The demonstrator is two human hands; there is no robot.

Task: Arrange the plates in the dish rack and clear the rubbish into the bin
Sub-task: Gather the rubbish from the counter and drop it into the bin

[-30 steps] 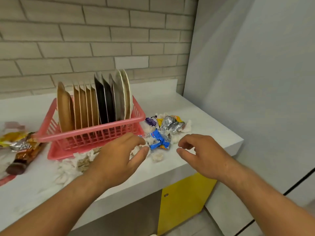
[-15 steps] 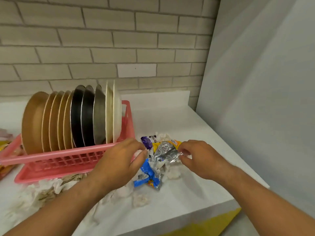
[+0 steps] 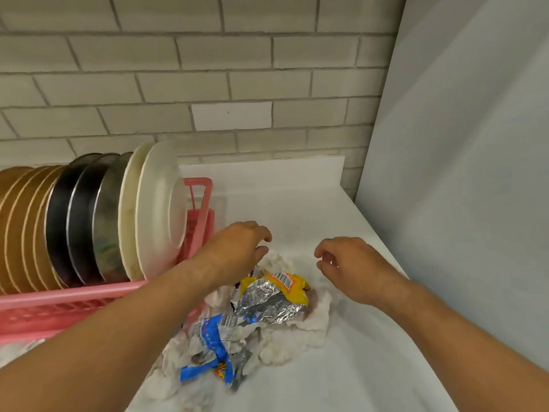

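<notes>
Several plates [image 3: 89,221], brown, black, grey and white, stand on edge in the pink dish rack [image 3: 59,304] at the left. To its right a heap of rubbish lies on the white counter [image 3: 371,367]: a silver and yellow wrapper [image 3: 273,298], a blue wrapper [image 3: 214,346] and crumpled white tissues [image 3: 309,328]. My left hand [image 3: 237,248] hovers over the far side of the heap with fingers loosely curled, holding nothing. My right hand [image 3: 350,266] hangs just right of the heap, fingers also loosely curled and empty.
A brick wall runs behind the counter and a plain grey wall [image 3: 475,173] closes it off on the right. More tissue scraps [image 3: 17,349] lie in front of the rack at the lower left. No bin is in view.
The camera has come closer to the counter. Both hands moved forward past the wrappers to the far side of the heap. The right hand let go of the silver wrapper.
</notes>
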